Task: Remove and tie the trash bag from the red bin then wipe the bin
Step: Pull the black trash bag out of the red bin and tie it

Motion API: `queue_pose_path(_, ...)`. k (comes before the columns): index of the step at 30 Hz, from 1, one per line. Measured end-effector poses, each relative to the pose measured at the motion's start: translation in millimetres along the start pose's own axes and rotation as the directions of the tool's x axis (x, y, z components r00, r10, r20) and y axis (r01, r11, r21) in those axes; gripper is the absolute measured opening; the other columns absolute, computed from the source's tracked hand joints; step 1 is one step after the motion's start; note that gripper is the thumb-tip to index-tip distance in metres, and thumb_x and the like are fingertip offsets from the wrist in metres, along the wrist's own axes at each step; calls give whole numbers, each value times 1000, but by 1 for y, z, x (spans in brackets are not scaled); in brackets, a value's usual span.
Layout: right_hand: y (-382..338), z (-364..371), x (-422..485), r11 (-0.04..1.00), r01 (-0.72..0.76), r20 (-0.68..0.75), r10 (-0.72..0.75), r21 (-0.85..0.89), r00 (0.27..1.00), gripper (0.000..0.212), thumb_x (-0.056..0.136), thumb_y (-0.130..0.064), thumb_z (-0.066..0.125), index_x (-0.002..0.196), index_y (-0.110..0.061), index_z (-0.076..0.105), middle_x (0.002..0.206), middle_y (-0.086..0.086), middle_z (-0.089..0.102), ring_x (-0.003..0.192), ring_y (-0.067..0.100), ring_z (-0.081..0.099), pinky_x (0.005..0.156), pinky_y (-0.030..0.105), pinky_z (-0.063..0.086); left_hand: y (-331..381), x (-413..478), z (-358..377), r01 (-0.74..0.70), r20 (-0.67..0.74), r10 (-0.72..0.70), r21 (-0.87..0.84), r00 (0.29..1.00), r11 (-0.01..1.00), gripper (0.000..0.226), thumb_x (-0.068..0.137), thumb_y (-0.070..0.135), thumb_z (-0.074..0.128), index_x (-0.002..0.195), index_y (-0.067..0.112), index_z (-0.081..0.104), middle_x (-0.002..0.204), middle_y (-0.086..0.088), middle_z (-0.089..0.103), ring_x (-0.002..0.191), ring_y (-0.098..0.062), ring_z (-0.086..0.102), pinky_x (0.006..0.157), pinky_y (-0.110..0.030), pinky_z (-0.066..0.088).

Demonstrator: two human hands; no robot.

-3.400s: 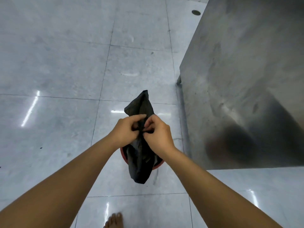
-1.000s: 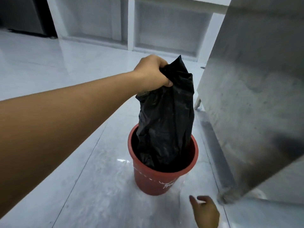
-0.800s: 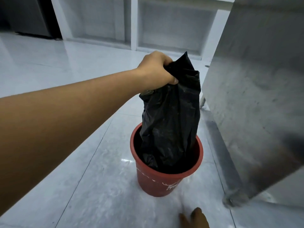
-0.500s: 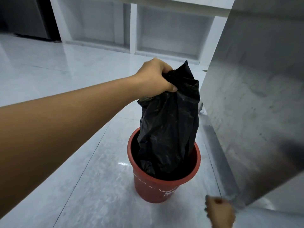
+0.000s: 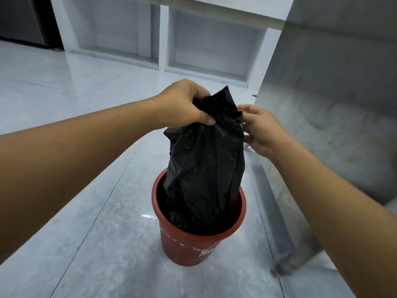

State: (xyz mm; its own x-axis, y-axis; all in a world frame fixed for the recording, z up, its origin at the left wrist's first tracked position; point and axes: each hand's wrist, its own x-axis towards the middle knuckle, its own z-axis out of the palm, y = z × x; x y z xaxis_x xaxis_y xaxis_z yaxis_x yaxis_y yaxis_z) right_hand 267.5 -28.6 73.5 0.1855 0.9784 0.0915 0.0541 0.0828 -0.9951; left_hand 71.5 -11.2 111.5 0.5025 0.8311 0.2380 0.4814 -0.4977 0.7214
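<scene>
**Head view: trash bag (image 5: 206,168) held upright in the red bin (image 5: 187,244)**

Of the two hands, the left hand (image 5: 187,104) grips the gathered top of the black trash bag, fingers and thumb curled round the plastic. The bag's lower part sits inside the red bin, which stands on the glossy tiled floor (image 5: 86,233). The right hand (image 5: 261,130) is at the bag's upper right edge, fingertips meeting the plastic; whether it pinches cannot be told. A grey metal panel (image 5: 333,104) rises to the bin's right.
</scene>
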Motion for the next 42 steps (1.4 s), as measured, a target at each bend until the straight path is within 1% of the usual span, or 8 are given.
queue_pose_path(10, 18, -39, 18, 965, -248, 297, 261, -80, 918, 30, 83, -11, 52, 65, -21, 74, 65, -9, 71, 62, 7, 69, 61, 25, 55, 2, -2, 5, -136, -82, 151, 161, 985, 977, 22, 67, 26, 77, 55, 26, 59, 56, 5, 54, 70, -16, 51, 80, -27, 34)
queue_pose_path(14, 20, -39, 16, 947, -310, 177, 321, -90, 930, 38, 75, -9, 52, 43, -20, 68, 51, -8, 64, 54, 9, 66, 63, 31, 51, 5, 5, 7, -140, -5, 140, 28, 990, 990, 15, 65, 15, 79, 61, 19, 65, 55, 2, 54, 57, -11, 51, 60, -22, 42)
queue_pose_path(18, 5, -31, 18, 930, -365, 252, 346, 32, 904, 19, 57, -12, 61, 73, -15, 71, 95, 6, 63, 90, 20, 61, 91, 39, 52, 2, 9, 15, -112, 31, 119, -171, 992, 979, 12, 67, 6, 77, 70, 11, 67, 64, -3, 60, 59, -10, 57, 55, -18, 50)
queue_pose_path(23, -1, -15, 21, 922, -387, 310, 364, 13, 878, 29, 89, -12, 46, 78, -6, 72, 89, 13, 70, 79, 22, 70, 81, 34, 58, -8, 19, 24, -33, 51, 58, -399, 997, 916, 22, 69, 1, 75, 80, 17, 64, 77, -3, 60, 69, -15, 60, 70, -25, 55)
queue_pose_path(30, 11, -29, 22, 902, -428, 228, 404, 65, 886, 19, 81, -15, 56, 100, -14, 58, 94, 14, 58, 91, 25, 55, 105, 36, 41, -24, 24, 21, 196, 62, -188, -164, 980, 967, 60, 64, 56, 74, 112, 27, 50, 100, 11, 55, 86, -6, 61, 58, -24, 53)
queue_pose_path(34, 19, -54, 14, 895, -438, 135, 425, 84, 895, 16, 57, -14, 58, 41, -15, 57, 45, -5, 49, 43, 13, 54, 63, 25, 52, -35, 18, 19, 325, 230, -310, -31, 923, 945, 63, 65, 73, 58, 105, 25, 57, 101, 6, 65, 76, -16, 72, 64, -33, 56)
queue_pose_path(38, 28, -64, 4, 859, -501, 98, 492, 109, 865, 19, 57, -13, 58, 39, -14, 61, 43, -4, 52, 41, 15, 59, 57, 29, 55, -41, 13, 31, 368, 373, -370, 78, 851, 926, 70, 64, 83, 44, 97, 26, 67, 99, 3, 71, 79, -16, 70, 70, -33, 49)
queue_pose_path(42, 46, -61, 6, 827, -530, -48, 547, 189, 836, 24, 74, -11, 52, 51, -18, 58, 67, 5, 45, 65, 20, 50, 94, 31, 47, -41, 6, 37, 405, 471, -384, 60, 794, 912, 80, 58, 91, 37, 103, 32, 66, 102, 0, 70, 88, -20, 70, 85, -43, 52)
